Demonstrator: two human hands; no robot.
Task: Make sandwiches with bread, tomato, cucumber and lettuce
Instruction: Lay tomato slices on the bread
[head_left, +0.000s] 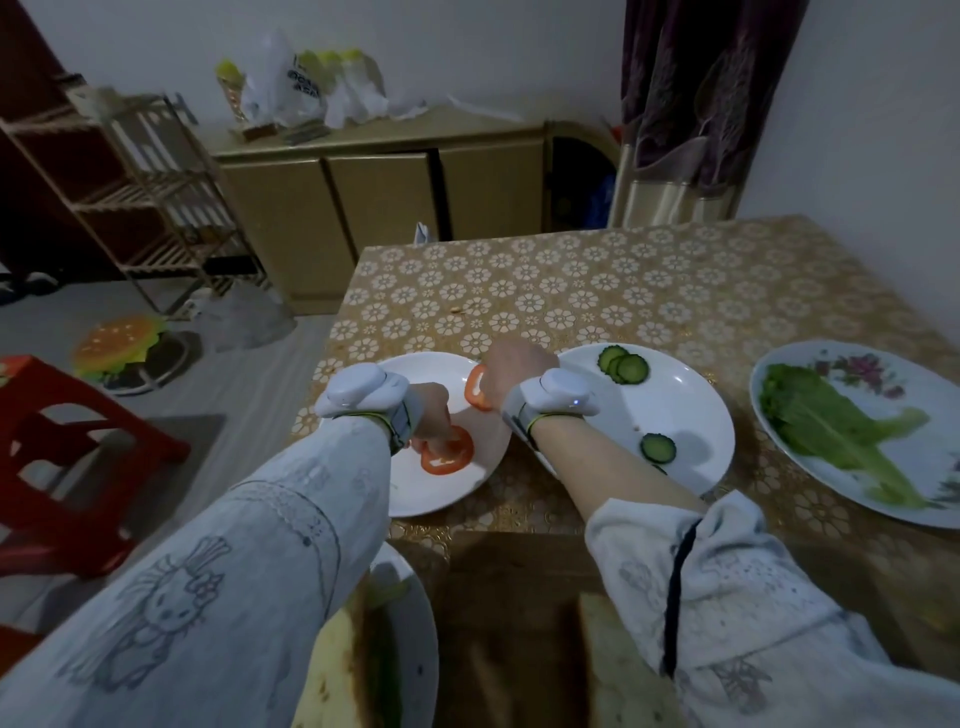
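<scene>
On the left plate (415, 488) both hands pinch 1 tomato slice each: the left hand (431, 410) near its centre, the right hand (511, 371) at its far-right rim.

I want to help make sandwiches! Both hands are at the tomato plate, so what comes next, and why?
Probably lift both slices off. The left hand touches the round red tomato slice lying on the white plate; the right hand holds another slice.
</scene>
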